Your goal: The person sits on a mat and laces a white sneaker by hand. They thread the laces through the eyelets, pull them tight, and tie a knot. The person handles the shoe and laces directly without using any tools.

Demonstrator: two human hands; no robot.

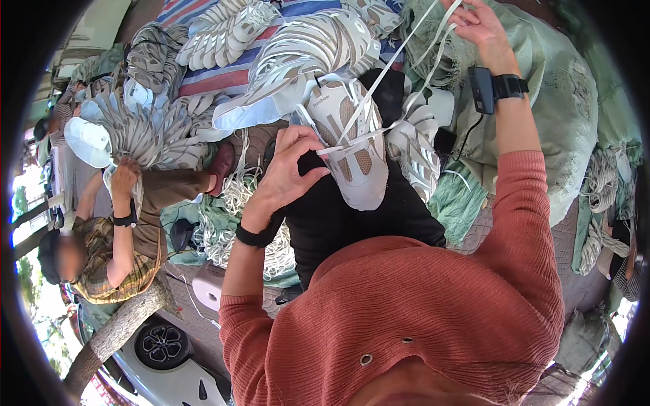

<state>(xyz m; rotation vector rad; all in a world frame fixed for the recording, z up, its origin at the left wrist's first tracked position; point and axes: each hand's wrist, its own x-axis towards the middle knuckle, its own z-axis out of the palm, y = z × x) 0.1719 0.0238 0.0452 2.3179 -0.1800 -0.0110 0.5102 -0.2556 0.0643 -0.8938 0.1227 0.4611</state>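
A grey and white shoe upper (352,172) with tan mesh lies toe toward me on my black-trousered lap. A white shoelace (382,74) crosses its eyelet area, and its long strands rise to the upper right. My right hand (477,24) is raised there, fingers closed on the strands. At the left edge of the upper, my left hand (292,166) has bent fingers at a short lace piece that lies across the throat. Its thumb stands a little apart below. Past the upper spreads a fanned row of similar shoe uppers (315,51).
Loose white laces (247,223) lie in a heap on green cloth at my left. Another person (101,257) sits farther left, handling more uppers (145,132). A large pale sack (548,128) bulges at right. More uppers (414,152) lie beside my lap. A tree trunk (128,325) stands lower left.
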